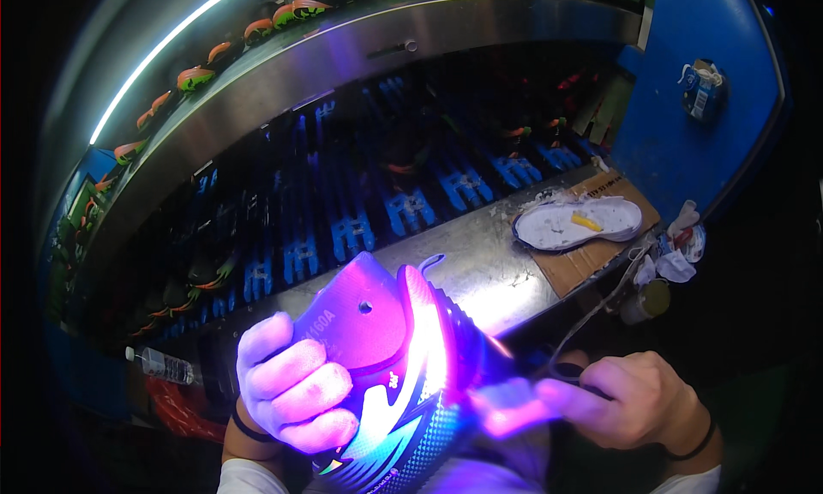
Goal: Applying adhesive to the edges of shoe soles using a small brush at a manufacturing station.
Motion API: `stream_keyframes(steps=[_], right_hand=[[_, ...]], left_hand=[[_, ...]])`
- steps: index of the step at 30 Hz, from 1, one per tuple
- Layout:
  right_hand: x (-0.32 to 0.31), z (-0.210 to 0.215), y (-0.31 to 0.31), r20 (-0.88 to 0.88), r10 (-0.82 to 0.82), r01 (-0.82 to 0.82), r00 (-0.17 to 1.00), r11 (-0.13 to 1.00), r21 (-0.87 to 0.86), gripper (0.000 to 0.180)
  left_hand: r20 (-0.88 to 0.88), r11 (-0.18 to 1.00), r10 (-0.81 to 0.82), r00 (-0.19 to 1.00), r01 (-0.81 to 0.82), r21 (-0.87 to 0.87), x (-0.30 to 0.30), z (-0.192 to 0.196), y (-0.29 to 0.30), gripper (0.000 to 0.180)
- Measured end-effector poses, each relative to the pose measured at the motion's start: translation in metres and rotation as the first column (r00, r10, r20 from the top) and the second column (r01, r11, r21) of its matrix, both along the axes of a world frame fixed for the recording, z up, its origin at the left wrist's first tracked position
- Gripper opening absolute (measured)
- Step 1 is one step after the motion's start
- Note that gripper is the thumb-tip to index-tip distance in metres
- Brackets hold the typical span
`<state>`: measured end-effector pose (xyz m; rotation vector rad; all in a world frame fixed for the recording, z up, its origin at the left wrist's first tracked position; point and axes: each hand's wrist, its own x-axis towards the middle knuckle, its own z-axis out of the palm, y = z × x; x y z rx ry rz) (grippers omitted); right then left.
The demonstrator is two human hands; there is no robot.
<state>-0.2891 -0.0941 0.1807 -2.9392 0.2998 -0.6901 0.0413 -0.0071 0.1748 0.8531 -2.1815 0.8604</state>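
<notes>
My left hand (302,391) grips a dark sneaker (429,357) in front of me, its fingers curled over the heel side. A shoe last (364,310) with a round hole stands out of the shoe's opening. A pull loop shows at the collar. Bright violet light falls on the shoe's side, which bears white and blue patterns. To the right, my right hand (630,400) is closed on what looks like a small brush (513,406), smeared by motion. Its pale end is close to the sneaker's side; whether it touches I cannot tell.
Beyond the metal ledge (411,245) lies a rack of blue-tipped slats (411,211). A white shoe sole (557,223) with a yellow piece rests on cardboard (574,267). Orange-green shoes (195,80) line the upper belt. A plastic bottle (163,365) lies left; a blue panel (677,142) stands right.
</notes>
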Motion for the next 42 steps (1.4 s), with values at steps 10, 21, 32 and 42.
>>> stream_keyframes(steps=[10,21,32,42], right_hand=[[0.024,-0.039,0.020,0.351,-0.171,-0.066,0.921,0.818,0.571,0.046],[0.061,-0.071,0.056,0.508,-0.392,-0.062,0.767,0.743,0.666,0.045],[0.061,-0.057,0.054,0.650,-0.323,-0.170,0.688,0.799,0.577,0.051],[0.063,-0.076,0.061,0.576,-0.257,-0.194,0.776,0.771,0.606,0.052]], left_hand=[[-0.205,0.995,0.087,0.975,-0.093,-0.020,-0.004,-0.027,-0.001,0.040],[-0.203,0.994,0.106,0.973,-0.110,-0.009,-0.010,-0.041,-0.015,0.034],[-0.152,0.987,0.151,0.977,-0.156,-0.026,-0.012,-0.034,-0.021,0.031],[-0.118,0.990,0.139,0.983,-0.143,-0.021,-0.010,-0.030,-0.032,0.038]])
